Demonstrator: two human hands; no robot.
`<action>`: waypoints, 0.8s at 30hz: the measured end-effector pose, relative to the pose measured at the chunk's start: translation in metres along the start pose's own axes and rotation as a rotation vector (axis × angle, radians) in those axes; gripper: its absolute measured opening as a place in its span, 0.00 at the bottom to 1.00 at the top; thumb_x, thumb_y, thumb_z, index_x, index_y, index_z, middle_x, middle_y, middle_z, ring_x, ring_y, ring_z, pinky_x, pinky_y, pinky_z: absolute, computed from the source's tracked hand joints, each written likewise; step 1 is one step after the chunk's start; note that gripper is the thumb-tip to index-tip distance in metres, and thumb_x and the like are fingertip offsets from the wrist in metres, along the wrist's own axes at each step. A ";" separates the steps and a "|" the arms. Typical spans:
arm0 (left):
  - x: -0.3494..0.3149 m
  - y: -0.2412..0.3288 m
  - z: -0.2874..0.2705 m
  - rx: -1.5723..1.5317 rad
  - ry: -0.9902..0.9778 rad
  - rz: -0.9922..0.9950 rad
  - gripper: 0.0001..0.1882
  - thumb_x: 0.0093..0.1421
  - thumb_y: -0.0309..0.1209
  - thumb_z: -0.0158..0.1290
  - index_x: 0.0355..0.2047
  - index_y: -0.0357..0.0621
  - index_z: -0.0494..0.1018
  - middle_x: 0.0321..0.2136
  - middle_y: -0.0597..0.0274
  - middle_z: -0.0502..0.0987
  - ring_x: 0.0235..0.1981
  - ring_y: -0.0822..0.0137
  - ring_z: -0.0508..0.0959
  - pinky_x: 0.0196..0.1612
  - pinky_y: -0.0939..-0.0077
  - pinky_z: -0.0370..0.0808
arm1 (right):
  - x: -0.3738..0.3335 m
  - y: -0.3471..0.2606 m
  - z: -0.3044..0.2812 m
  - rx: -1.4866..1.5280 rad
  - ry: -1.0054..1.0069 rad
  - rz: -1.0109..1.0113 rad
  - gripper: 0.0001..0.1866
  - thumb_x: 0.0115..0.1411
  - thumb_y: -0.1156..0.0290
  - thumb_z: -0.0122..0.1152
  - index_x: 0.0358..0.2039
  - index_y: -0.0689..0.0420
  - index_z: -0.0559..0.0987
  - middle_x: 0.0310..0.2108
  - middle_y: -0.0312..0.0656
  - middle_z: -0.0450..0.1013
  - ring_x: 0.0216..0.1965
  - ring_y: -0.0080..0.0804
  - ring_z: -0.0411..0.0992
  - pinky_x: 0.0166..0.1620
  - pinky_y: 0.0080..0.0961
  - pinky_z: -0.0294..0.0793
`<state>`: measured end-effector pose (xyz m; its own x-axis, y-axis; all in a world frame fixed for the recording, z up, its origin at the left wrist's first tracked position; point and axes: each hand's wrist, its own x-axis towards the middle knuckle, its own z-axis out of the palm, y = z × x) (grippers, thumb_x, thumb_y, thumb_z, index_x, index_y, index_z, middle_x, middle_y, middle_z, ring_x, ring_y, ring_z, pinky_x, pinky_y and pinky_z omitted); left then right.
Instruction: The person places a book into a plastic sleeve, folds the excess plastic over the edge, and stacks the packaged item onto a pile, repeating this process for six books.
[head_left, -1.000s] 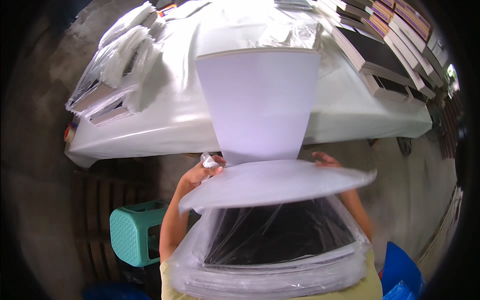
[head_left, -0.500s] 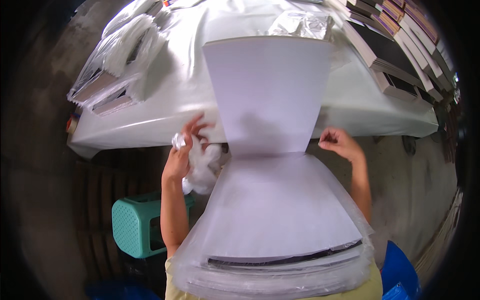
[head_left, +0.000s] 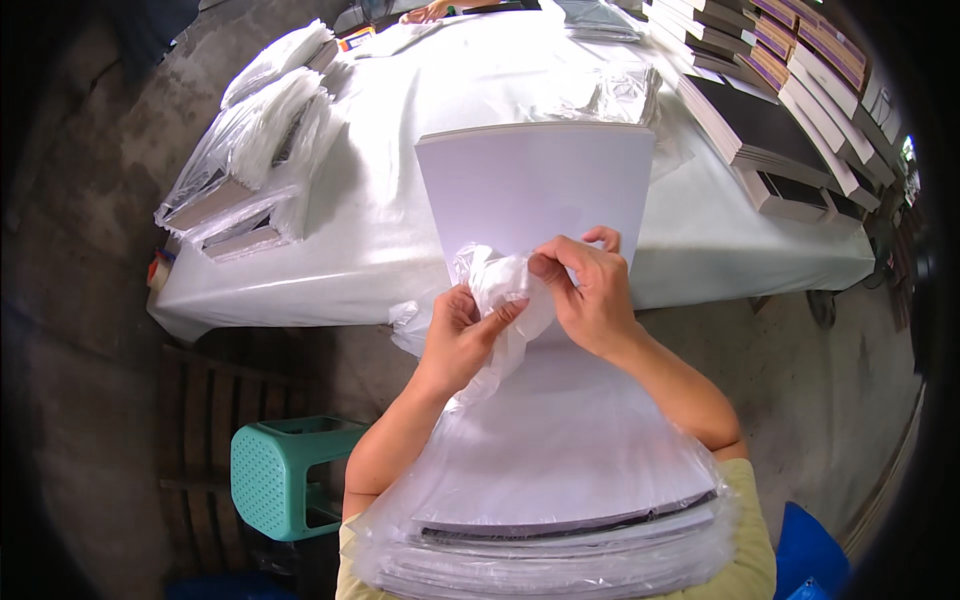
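Note:
Crumpled thin plastic, seemingly a clear bag (head_left: 492, 280), is bunched between my two hands, in front of my chest. My left hand (head_left: 462, 335) grips its lower part between thumb and bent fingers. At its upper right edge, my right hand (head_left: 592, 290) pinches the film. Behind it, a stack of white boards or sheets (head_left: 535, 180) rests on the table and reaches toward me. Below my hands lies a pile of white sheets in clear plastic (head_left: 570, 455), close against my body, with a dark strip along its near edge.
The table (head_left: 370, 230) has a glossy white cover. Plastic-wrapped stacks (head_left: 245, 150) sit at its left, dark-topped board piles (head_left: 760, 125) at its right. A green stool (head_left: 268, 480) stands lower left. Another person's hand (head_left: 428, 12) shows at the far edge.
My left hand has brought the crumpled plastic from the left to the middle. My right hand has moved in from the right and taken hold of it. The view has shifted slightly.

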<state>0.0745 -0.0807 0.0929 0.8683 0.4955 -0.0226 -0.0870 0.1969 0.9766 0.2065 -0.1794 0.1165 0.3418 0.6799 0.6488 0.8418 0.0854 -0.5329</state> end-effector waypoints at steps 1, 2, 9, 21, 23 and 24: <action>0.002 -0.006 -0.001 -0.040 0.044 0.032 0.14 0.51 0.27 0.55 0.37 0.36 0.69 0.31 0.66 0.73 0.30 0.79 0.70 0.31 0.84 0.67 | -0.001 0.003 0.001 -0.085 0.038 -0.069 0.02 0.51 0.73 0.56 0.23 0.52 0.73 0.18 0.29 0.71 0.24 0.24 0.67 0.38 0.28 0.52; 0.004 -0.009 -0.001 -0.080 0.082 0.064 0.10 0.51 0.25 0.55 0.34 0.35 0.70 0.28 0.67 0.74 0.28 0.80 0.70 0.29 0.85 0.67 | -0.003 0.008 0.001 -0.174 0.079 -0.135 0.02 0.50 0.73 0.56 0.23 0.52 0.73 0.18 0.28 0.70 0.26 0.24 0.68 0.38 0.28 0.52; 0.011 0.009 0.004 -0.230 0.046 -0.026 0.13 0.50 0.22 0.54 0.37 0.35 0.68 0.31 0.65 0.73 0.30 0.77 0.71 0.32 0.83 0.67 | 0.007 -0.007 0.001 0.165 0.085 -0.014 0.02 0.49 0.73 0.57 0.25 0.50 0.75 0.18 0.26 0.68 0.28 0.22 0.67 0.40 0.29 0.50; 0.009 0.011 0.002 -0.310 0.007 0.106 0.10 0.53 0.27 0.53 0.23 0.47 0.61 0.22 0.66 0.67 0.37 0.67 0.70 0.43 0.72 0.64 | 0.011 0.012 -0.019 -0.093 0.100 -0.023 0.06 0.52 0.71 0.56 0.20 0.55 0.73 0.13 0.33 0.67 0.16 0.26 0.65 0.36 0.26 0.56; 0.010 0.008 0.002 -0.405 0.057 0.141 0.13 0.54 0.28 0.52 0.22 0.49 0.58 0.18 0.67 0.65 0.35 0.67 0.71 0.40 0.70 0.67 | 0.014 0.016 -0.012 0.274 0.148 0.020 0.07 0.53 0.72 0.57 0.21 0.60 0.74 0.13 0.35 0.66 0.15 0.22 0.63 0.25 0.19 0.60; 0.010 0.005 -0.001 -0.466 0.066 0.149 0.13 0.54 0.29 0.52 0.22 0.49 0.57 0.18 0.67 0.64 0.34 0.67 0.71 0.39 0.70 0.68 | 0.013 0.013 -0.012 0.387 0.124 0.095 0.07 0.53 0.72 0.57 0.21 0.61 0.74 0.14 0.35 0.67 0.16 0.20 0.63 0.24 0.16 0.60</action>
<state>0.0820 -0.0742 0.0977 0.7985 0.5965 0.0815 -0.4298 0.4701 0.7709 0.2271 -0.1781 0.1239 0.4780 0.6073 0.6346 0.5927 0.3102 -0.7433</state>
